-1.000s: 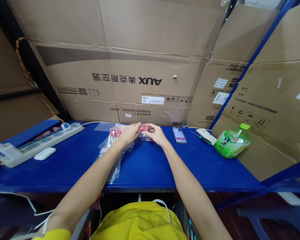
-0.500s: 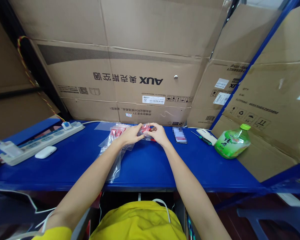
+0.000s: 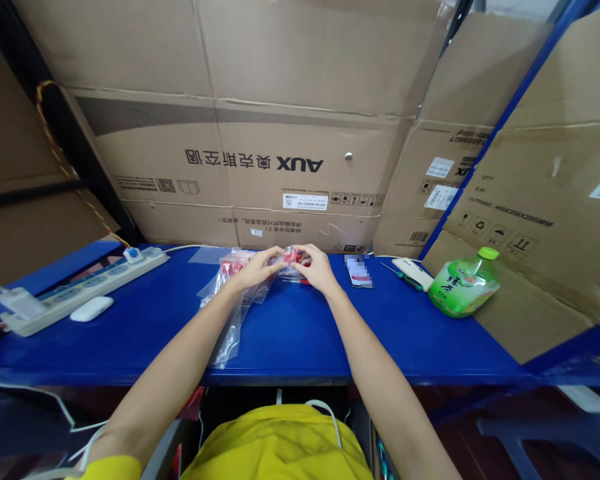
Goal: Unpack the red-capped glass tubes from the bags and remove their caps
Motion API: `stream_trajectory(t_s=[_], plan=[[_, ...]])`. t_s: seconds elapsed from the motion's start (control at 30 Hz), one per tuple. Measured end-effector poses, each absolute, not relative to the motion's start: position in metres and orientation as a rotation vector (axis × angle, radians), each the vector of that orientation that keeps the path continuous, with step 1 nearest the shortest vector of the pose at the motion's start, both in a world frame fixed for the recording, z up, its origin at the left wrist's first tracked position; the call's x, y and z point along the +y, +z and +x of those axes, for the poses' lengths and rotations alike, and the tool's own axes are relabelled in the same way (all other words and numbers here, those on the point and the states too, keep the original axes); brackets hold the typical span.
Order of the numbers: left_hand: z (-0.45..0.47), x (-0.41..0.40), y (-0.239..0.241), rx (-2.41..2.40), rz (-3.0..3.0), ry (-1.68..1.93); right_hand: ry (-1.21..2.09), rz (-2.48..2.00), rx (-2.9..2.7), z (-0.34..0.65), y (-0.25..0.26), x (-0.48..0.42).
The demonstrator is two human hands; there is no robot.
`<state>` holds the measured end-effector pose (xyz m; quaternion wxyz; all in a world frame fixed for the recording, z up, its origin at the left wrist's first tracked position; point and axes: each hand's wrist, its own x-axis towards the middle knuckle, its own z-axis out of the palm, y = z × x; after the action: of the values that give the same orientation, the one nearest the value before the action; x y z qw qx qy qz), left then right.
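Between both hands, near the back of the blue table (image 3: 300, 333), is a small clear plastic bag (image 3: 291, 254) with something red in it. My left hand (image 3: 260, 268) pinches its left side with thumb and fingers. On the right side, my right hand (image 3: 316, 267) is closed on the same bag. Bits of red show under the right fingers; their kind is hidden. Left of my hands and partly under my left wrist lies a pile of clear plastic bags (image 3: 229, 340), with red items (image 3: 231, 265) inside the upper ones.
On the left are a white power strip (image 3: 110, 277) and a white earphone case (image 3: 92, 308). To the right lie a phone (image 3: 359, 272), a green-handled screwdriver (image 3: 411, 281), a white device (image 3: 414, 272) and a green tea bottle (image 3: 464, 285). Cardboard (image 3: 280, 133) walls the back.
My hands have shifted slightly around the small bag, and the left fingers have moved a little to the left. The camera view has moved a touch; the other things stay put.
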<state>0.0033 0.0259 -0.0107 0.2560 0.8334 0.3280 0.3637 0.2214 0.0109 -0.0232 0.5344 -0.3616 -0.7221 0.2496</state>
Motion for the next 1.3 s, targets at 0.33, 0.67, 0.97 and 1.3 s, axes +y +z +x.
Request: stream_trajectory(t_s=[0.33,0.67,0.97,1.3], plan=[[0.009,0.022,-0.011,0.868,2.123,1.036,0.757,-0.861,-1.646,0.22,-0.027,0.014],[-0.001,0.026,-0.001,0.942,2.056,1.083,0.946,-0.801,-1.467,0.226,-0.019,0.012],[-0.005,0.03,0.0,0.962,1.871,1.194,0.983,-0.845,-1.372,0.23,-0.016,0.008],[-0.032,0.055,-0.011,1.168,1.459,1.545,0.727,-0.984,-1.288,0.256,-0.029,0.026]])
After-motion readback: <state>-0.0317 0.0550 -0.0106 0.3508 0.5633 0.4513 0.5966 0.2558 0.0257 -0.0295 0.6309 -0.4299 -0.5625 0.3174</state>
